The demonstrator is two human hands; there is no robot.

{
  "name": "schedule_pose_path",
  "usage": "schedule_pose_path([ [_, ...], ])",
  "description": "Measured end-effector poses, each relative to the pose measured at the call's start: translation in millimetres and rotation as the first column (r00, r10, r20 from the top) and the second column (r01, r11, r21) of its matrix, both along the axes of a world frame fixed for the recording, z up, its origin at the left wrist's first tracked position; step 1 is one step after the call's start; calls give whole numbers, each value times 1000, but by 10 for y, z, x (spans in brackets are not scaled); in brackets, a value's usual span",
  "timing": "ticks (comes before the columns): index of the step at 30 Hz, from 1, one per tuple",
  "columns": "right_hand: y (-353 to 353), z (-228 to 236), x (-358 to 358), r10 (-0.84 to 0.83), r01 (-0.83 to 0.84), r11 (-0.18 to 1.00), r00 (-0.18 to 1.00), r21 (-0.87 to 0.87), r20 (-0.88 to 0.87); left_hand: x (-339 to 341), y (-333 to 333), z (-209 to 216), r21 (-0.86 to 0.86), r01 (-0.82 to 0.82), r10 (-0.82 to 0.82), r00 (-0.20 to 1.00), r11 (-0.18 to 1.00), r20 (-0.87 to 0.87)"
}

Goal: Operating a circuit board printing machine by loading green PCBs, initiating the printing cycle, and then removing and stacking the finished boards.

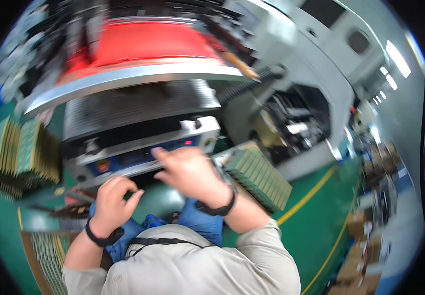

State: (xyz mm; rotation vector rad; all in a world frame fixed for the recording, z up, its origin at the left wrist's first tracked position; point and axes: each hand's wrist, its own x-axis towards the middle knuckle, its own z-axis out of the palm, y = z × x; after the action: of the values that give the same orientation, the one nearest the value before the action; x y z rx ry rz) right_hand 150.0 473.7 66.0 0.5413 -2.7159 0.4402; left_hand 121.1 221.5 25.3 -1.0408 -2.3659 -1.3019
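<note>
A stack of green boards (259, 178) stands on edge in a rack just right of the right hand (188, 172), touching or nearly touching its wrist side. That hand lies flat with fingers spread wide over the front of a grey machine (139, 147), near its blue panel (139, 156); it holds nothing that shows. The left hand (113, 199) is lower, fingers curled narrow at the machine's lower edge; whether it pinches anything cannot be told, for the picture is blurred. Both wrists wear black bands. More green boards (21, 152) stand racked to the left, well apart from the hands, and a tray of boards (50, 255) lies below the left forearm. Above the machine sits a red surface (148, 42) with a metal rim. The floor (315, 221) is green with yellow lines; large pale machines (315, 64) fill the right.
</note>
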Motion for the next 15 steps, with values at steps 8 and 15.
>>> schedule_pose_path([
  [8, 790, 175, -1296, -314, 341, 917, 937, -209, 154, -266, -839, -91, -191, -217, 193, 971, 957, -139],
  [15, 995, -228, -2475, -291, 288, 956, 909, -55, -297, -390, -1176, 13, -42, -438, 393, 841, 898, -372],
])
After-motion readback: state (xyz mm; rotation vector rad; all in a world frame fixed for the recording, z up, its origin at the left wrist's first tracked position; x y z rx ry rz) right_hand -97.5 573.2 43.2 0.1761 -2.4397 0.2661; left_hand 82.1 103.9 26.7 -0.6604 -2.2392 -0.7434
